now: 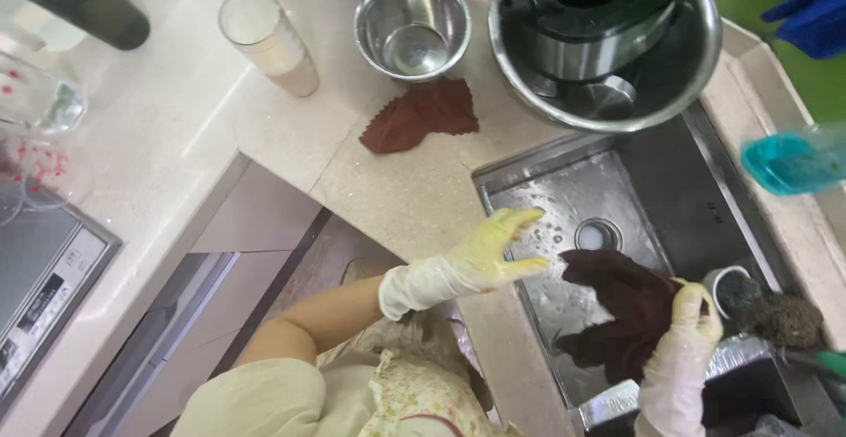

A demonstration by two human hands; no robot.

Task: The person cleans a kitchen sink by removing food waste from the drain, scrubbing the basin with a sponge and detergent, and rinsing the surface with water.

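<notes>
Your right hand [692,314], gloved, grips a dark brown cloth [621,309] that hangs over the wet steel sink [564,190]. Your left hand [493,248] hovers open beside it, fingers spread, holding nothing. Judging by this, rinsing is under way: a second rust-brown rag [421,115] lies untouched on the counter [414,190], bowls [412,25] waiting.
</notes>
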